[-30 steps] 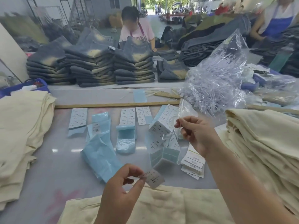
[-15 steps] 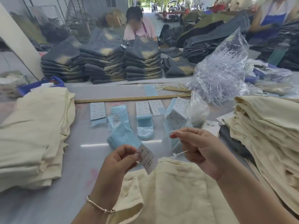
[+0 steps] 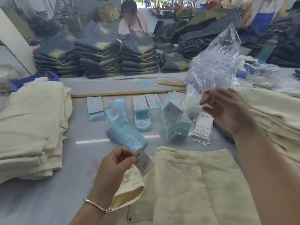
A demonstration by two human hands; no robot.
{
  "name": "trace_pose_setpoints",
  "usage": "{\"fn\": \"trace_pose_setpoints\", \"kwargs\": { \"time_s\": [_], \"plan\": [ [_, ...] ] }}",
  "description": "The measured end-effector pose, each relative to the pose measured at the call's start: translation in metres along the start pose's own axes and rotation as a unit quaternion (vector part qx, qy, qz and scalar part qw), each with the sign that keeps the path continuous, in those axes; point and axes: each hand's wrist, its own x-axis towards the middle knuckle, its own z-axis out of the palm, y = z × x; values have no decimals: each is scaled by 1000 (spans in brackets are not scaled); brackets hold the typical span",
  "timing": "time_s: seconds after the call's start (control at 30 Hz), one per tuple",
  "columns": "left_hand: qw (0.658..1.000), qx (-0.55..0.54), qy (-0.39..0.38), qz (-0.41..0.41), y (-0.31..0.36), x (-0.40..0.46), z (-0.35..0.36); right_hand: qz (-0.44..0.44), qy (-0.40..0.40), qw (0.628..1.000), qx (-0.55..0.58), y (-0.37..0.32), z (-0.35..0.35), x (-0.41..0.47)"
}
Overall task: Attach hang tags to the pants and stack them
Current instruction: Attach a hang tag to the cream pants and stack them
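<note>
A cream pair of pants lies flat on the table in front of me. My left hand pinches a small white printed hang tag between thumb and fingers, just above the pants' left edge. My right hand is raised and motion-blurred over the right side of the table, beside a clear plastic bag of white fasteners. The blur hides whether it holds anything. A pile of white hang tags lies just below that hand. Folded cream pants form a stack on the left and another on the right.
Sheets of white size labels and light-blue plastic packets are spread across the middle of the table. A wooden strip runs across behind them. Stacks of dark jeans stand beyond, where a person works.
My right hand has risen and moved right, away from the tag and towards the plastic bag. My left hand still pinches the tag, now lower over the pants' edge.
</note>
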Motion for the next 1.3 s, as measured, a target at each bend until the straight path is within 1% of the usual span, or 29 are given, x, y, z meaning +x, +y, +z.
{"fn": "trace_pose_setpoints", "kwargs": {
  "time_s": [0.03, 0.07, 0.1, 0.17, 0.23, 0.3, 0.37, 0.4, 0.43, 0.53, 0.57, 0.6, 0.67, 0.7, 0.77, 0.83, 0.93, 1.07, 1.17, 1.3],
  "plan": [
    [1000, 5, 1, -5, -1, -1, 1, 46, 30, 985, -164, 12, -9, 5],
    [1000, 6, -1, -12, -3, -2, 3, 86, 73, 953, -280, 27, -16, 9],
    [1000, 8, -4, -16, -3, -3, 4, 113, 106, 946, -284, 38, -20, 11],
    [1000, 18, -2, -11, -2, -3, 8, 120, 123, 974, -148, 47, -20, 16],
    [1000, 24, 2, -17, -3, -3, 13, 119, 108, 986, -54, 47, -17, 17],
    [999, 24, 3, -23, -4, -1, 19, 104, 70, 992, 15, 48, -14, 18],
    [999, 26, -2, -26, -2, 3, 25, 99, 42, 990, 91, 47, -5, 16],
    [999, 33, -3, -25, -1, 6, 29, 99, 37, 989, 107, 47, -1, 16],
    [999, 42, -5, -23, 0, 10, 33, 104, 36, 989, 98, 46, 3, 16],
    [997, 70, -8, -17, 3, 23, 45, 109, 42, 993, -23, 41, 17, 10],
    [997, 80, -5, -9, 5, 27, 49, 111, 35, 992, -42, 38, 22, 6],
    [996, 88, -2, 1, 7, 30, 52, 120, 19, 992, -23, 34, 26, 0],
    [995, 95, 2, 20, 12, 35, 56, 138, -32, 988, 58, 22, 39, -14],
    [995, 96, 0, 30, 15, 36, 57, 139, -50, 986, 74, 16, 46, -22],
    [993, 104, -4, 50, 22, 35, 57, 135, -62, 987, 63, 9, 62, -37],
    [990, 119, -2, 74, 27, 31, 57, 118, -48, 991, 34, 5, 75, -51],
    [983, 150, 1, 107, 36, 22, 59, 60, 0, 997, -47, 3, 91, -66],
    [974, 184, 14, 135, 48, 9, 58, 24, 30, 995, -87, 5, 105, -77],
    [974, 176, 29, 142, 55, 3, 53, 9, 46, 985, -165, 11, 113, -80],
    [975, 157, 30, 154, 58, -3, 45, -7, 54, 974, -218, 15, 126, -86]
  ]
}}
